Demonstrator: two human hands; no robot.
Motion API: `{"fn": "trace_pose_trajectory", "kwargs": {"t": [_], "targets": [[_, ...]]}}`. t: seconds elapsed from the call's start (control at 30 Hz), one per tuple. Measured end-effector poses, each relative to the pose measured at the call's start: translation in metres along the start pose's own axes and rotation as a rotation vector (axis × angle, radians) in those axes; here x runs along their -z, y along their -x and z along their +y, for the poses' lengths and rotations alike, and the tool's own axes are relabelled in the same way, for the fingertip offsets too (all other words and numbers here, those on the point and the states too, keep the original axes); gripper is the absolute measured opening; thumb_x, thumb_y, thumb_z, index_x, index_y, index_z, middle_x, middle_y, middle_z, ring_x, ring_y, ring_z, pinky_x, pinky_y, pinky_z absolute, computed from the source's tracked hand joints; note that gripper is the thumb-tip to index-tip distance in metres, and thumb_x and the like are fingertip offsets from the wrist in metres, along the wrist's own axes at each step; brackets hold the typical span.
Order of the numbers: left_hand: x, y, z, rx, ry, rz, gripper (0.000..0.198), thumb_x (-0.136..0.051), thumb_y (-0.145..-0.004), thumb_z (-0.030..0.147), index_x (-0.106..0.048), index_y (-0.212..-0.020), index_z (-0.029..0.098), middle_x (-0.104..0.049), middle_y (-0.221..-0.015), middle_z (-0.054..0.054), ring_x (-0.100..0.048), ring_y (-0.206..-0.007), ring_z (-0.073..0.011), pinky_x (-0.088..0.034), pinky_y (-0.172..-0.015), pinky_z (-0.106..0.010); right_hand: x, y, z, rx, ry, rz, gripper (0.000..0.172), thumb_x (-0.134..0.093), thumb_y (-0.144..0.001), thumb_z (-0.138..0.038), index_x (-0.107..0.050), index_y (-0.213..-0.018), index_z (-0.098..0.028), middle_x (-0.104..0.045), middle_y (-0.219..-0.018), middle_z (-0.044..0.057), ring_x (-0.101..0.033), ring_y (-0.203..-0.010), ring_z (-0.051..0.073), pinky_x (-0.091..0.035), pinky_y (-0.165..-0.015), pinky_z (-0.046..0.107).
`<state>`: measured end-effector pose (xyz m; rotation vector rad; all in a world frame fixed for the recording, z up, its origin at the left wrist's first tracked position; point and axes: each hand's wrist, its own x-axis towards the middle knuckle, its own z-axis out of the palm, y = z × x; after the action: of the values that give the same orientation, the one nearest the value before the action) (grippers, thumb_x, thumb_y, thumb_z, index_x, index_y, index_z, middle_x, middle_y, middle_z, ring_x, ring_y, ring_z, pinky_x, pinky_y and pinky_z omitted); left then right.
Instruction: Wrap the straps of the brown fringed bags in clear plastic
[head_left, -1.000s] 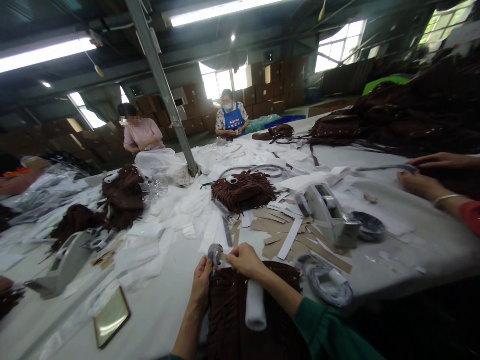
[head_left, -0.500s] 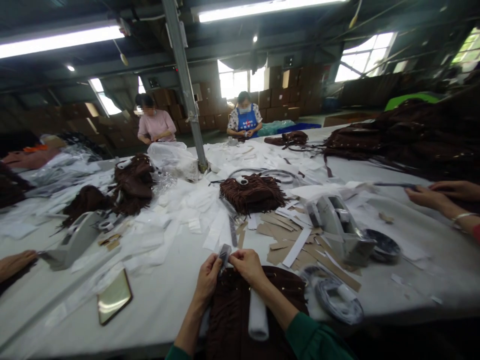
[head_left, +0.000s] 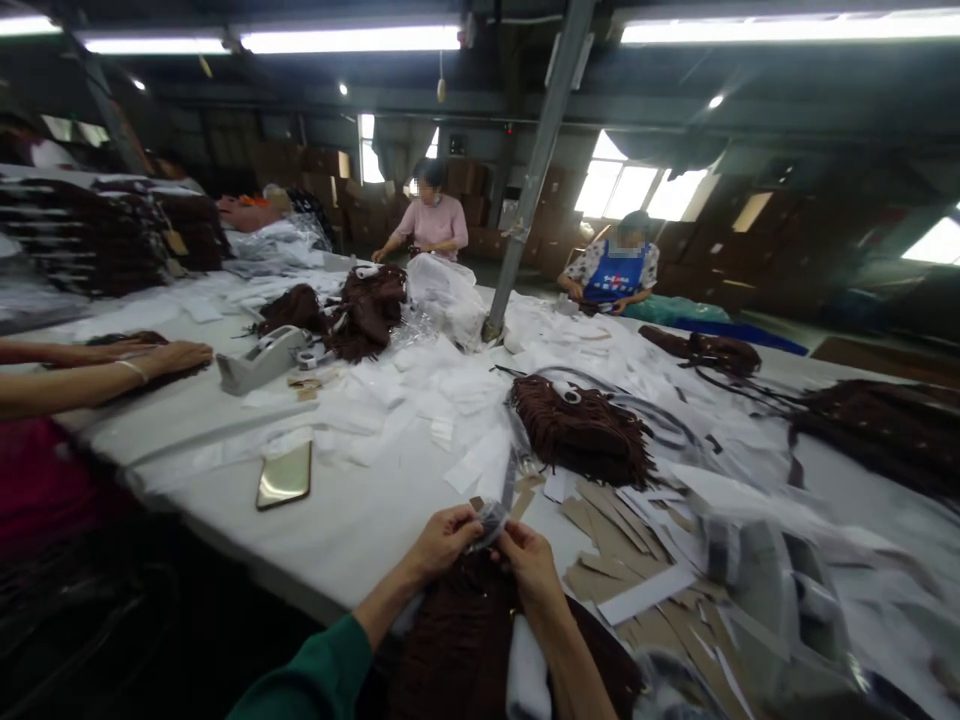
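A dark brown fringed bag [head_left: 450,645] lies at the table's near edge, just below both hands. My left hand [head_left: 448,540] pinches one side of a bag strap wrapped in clear plastic [head_left: 490,522]. At its other side, the fingertips of my right hand [head_left: 529,565] are closed on the same wrapped strap. The strap is bent into a small curve between the hands; where it joins the bag is hidden. A white foam roll [head_left: 528,670] rests on the bag, beside my right wrist.
Card strips [head_left: 622,535] and a blurred tape dispenser [head_left: 787,590] lie to the right. Ahead is another fringed bag [head_left: 581,430]; white sheets [head_left: 390,400] spread beyond. A phone [head_left: 284,475] lies left. A co-worker's hands [head_left: 169,360] press on brown material; two people work across the table.
My view has turned left, so the table's things sit further right. Both hands keep hold of the wrapped strap, which stood up straighter before and now curves between them.
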<state>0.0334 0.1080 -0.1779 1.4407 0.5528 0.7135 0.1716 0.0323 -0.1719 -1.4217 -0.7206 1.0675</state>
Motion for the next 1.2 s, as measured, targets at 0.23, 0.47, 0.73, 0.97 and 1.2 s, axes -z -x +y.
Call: {"fn": "trace_pose_trajectory", "kwargs": {"t": [0.23, 0.47, 0.73, 0.97, 1.2], "targets": [[0.003, -0.007, 0.000, 0.009, -0.059, 0.002, 0.032, -0.058, -0.077, 0.045, -0.055, -0.066, 0.015, -0.044, -0.059, 0.005, -0.038, -0.058, -0.0100, -0.030, -0.055, -0.023, -0.003, 0.006, -0.014, -0.116, -0.280, -0.072, 0.039, -0.082, -0.057, -0.043, -0.071, -0.080, -0.014, -0.062, -0.064, 0.001, -0.051, -0.055, 0.010, -0.041, -0.051, 0.020], [-0.009, -0.024, 0.018, -0.008, -0.139, -0.066, 0.024, -0.059, -0.074, 0.035, -0.054, -0.059, 0.017, -0.045, -0.056, 0.005, -0.040, -0.056, -0.0107, -0.030, -0.055, -0.023, -0.003, 0.001, -0.003, -0.045, -0.267, 0.130, 0.045, -0.084, -0.051, -0.049, -0.066, -0.071, -0.013, -0.049, -0.048, -0.006, -0.037, -0.043, 0.006, -0.029, -0.042, 0.020], [-0.034, -0.030, 0.025, 0.050, -0.172, 0.164, 0.024, -0.066, -0.070, 0.027, -0.045, -0.079, 0.020, -0.049, -0.059, 0.007, -0.043, -0.056, -0.0106, -0.030, -0.054, -0.023, 0.006, -0.002, -0.001, 0.072, -0.255, 0.270, 0.047, -0.082, -0.052, -0.052, -0.064, -0.074, -0.014, -0.047, -0.050, -0.008, -0.032, -0.045, 0.006, -0.023, -0.042, 0.021], [-0.032, -0.031, 0.018, 0.120, -0.005, 0.091, 0.050, -0.069, -0.069, 0.037, -0.041, -0.106, 0.020, -0.054, -0.072, 0.005, -0.050, -0.054, -0.0087, -0.039, -0.052, -0.020, 0.004, 0.002, -0.007, 0.106, -0.252, 0.218, 0.050, -0.080, -0.054, -0.055, -0.066, -0.078, -0.013, -0.045, -0.052, -0.007, -0.032, -0.048, 0.007, -0.025, -0.045, 0.022], [-0.029, -0.031, 0.025, 0.047, -0.016, -0.067, 0.032, -0.061, -0.077, 0.042, -0.065, -0.090, 0.013, -0.060, -0.074, 0.000, -0.051, -0.064, -0.0126, -0.040, -0.061, -0.023, 0.006, 0.001, -0.003, 0.156, -0.162, 0.214, 0.048, -0.076, -0.060, -0.056, -0.066, -0.081, -0.014, -0.046, -0.054, -0.006, -0.034, -0.048, 0.008, -0.026, -0.045, 0.022]]}}
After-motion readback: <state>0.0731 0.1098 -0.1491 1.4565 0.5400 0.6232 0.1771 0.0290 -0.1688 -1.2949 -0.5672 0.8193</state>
